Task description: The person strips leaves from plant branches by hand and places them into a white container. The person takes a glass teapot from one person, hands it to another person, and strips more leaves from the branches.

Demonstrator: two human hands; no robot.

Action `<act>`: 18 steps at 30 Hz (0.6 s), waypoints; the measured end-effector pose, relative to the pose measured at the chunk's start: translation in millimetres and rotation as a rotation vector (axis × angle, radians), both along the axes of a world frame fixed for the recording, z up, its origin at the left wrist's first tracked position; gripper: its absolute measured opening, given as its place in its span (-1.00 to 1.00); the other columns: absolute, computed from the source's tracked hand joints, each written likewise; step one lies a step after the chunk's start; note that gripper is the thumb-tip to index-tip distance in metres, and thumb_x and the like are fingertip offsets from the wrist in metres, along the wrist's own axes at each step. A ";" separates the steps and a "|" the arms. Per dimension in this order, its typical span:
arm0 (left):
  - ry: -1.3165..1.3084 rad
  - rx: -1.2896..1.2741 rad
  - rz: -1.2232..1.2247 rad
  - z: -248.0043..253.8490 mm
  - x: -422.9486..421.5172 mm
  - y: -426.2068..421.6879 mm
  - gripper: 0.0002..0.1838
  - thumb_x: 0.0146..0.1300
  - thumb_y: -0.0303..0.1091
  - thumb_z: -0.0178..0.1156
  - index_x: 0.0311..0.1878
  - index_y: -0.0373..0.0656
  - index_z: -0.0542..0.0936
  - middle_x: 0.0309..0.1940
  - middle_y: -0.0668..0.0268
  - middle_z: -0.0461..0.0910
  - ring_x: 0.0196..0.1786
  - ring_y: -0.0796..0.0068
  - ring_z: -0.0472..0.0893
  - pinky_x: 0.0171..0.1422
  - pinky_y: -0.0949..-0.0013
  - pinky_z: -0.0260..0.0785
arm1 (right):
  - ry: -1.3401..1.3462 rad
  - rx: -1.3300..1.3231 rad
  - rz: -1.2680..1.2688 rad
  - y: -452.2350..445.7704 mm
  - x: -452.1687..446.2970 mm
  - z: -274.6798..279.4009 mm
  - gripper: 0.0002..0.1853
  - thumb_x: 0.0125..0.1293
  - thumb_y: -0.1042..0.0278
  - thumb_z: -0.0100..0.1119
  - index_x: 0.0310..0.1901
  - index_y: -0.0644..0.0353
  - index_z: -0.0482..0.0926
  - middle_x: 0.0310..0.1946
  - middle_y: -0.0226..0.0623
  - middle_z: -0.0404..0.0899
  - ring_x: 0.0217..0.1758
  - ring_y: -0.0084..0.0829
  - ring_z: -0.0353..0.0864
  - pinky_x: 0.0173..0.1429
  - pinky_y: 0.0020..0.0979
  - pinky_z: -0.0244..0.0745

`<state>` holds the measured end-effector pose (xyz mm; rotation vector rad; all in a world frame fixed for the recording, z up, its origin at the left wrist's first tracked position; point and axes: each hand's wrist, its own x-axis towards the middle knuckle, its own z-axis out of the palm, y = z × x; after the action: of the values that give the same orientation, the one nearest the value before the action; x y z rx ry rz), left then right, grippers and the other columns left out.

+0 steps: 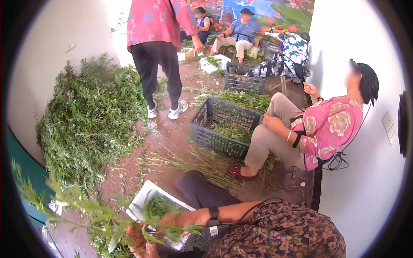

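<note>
A long leafy green branch [92, 215] rises out of my left hand [138, 243] toward the left side of the view. My left fingers are closed round its stems near the bottom edge. Close beside it is my right hand [172, 222], at the end of a bare forearm with a black wristband [214, 215]. Leaves cover its fingers in part, but they look pinched on the leafy tips of the branch. Under and behind both hands sits a white foam box [148, 189] with picked green leaves [160, 205] inside.
A big heap of cut greenery [92, 120] lies at left. Bare stems [198, 165] litter the floor ahead. A person in pink [331, 124] sits right beside a black crate [202, 122] of leaves. Another person stands [157, 26]; several sit farther back.
</note>
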<state>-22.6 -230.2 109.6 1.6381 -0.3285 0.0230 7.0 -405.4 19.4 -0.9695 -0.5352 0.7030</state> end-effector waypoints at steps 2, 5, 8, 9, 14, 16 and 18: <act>-0.020 -0.050 0.031 -12.5 -3.8 0.8 -0.47 0.27 -0.29 0.05 0.23 -0.40 0.29 0.13 0.04 0.40 0.13 0.25 0.43 0.23 0.28 0.24 | 0.150 0.002 -0.037 1.5 -8.4 -0.8 -0.84 0.37 0.30 0.01 -0.13 0.19 0.43 -0.63 -0.51 0.41 -0.73 -0.75 0.32 -0.74 -0.66 0.15; -0.243 0.137 0.003 -17.9 4.1 4.7 -0.60 0.29 -0.37 0.00 0.14 -0.40 0.36 0.01 0.06 0.49 0.01 0.29 0.49 0.12 0.32 0.32 | 0.098 0.002 -0.101 4.1 -11.8 -11.1 -0.82 0.37 0.30 -0.01 -0.09 0.18 0.44 -0.59 -0.50 0.44 -0.73 -0.73 0.33 -0.70 -0.66 0.19; -0.423 0.346 0.103 -50.7 3.7 18.9 -0.72 0.32 -0.40 -0.02 0.01 -0.38 0.45 -0.14 0.08 0.57 -0.14 0.35 0.55 -0.02 0.37 0.40 | -0.283 -0.126 -0.253 3.4 -14.3 -19.2 -0.75 0.36 0.24 0.00 -0.03 0.19 0.44 -0.43 -0.41 0.47 -0.49 -0.60 0.39 -0.42 -0.56 0.27; -0.366 0.382 0.101 -45.2 3.4 17.2 -0.73 0.32 -0.39 -0.02 -0.02 -0.38 0.47 -0.14 0.09 0.57 -0.15 0.35 0.55 -0.03 0.38 0.40 | -0.311 -0.190 -0.227 -6.6 -17.1 -13.3 -0.68 0.36 0.16 0.00 0.02 0.20 0.44 -0.32 -0.36 0.49 -0.27 -0.50 0.42 -0.17 -0.47 0.31; -0.401 0.478 0.150 -33.3 2.4 14.1 -0.74 0.32 -0.37 0.01 -0.06 -0.36 0.51 -0.18 0.09 0.59 -0.15 0.30 0.55 -0.04 0.36 0.40 | 0.000 -0.211 -0.352 -11.7 -13.4 -7.0 -0.63 0.34 0.06 0.02 0.01 0.17 0.46 -0.25 -0.36 0.49 -0.23 -0.48 0.44 -0.15 -0.46 0.35; -0.653 0.699 0.040 -26.5 0.3 20.6 -0.65 0.31 -0.36 0.03 0.07 -0.37 0.43 -0.12 0.04 0.57 -0.13 0.22 0.55 -0.05 0.32 0.42 | -0.284 -0.119 -0.540 -9.7 -4.7 -44.4 -0.67 0.34 0.05 0.02 -0.08 0.14 0.48 -0.37 -0.43 0.49 -0.42 -0.63 0.41 -0.39 -0.57 0.35; -0.589 0.635 0.040 -21.3 0.5 17.8 -0.64 0.30 -0.35 0.04 0.08 -0.37 0.42 -0.12 0.04 0.56 -0.14 0.22 0.55 -0.05 0.32 0.42 | 0.022 -0.112 -0.468 -25.4 -7.6 -20.2 -0.63 0.35 -0.02 -0.02 -0.11 0.15 0.52 -0.37 -0.44 0.52 -0.39 -0.66 0.46 -0.39 -0.56 0.38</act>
<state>-22.1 -212.5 88.3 2.2511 -0.8132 0.4801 -0.6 -430.8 -0.8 -1.1391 -0.2348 0.3242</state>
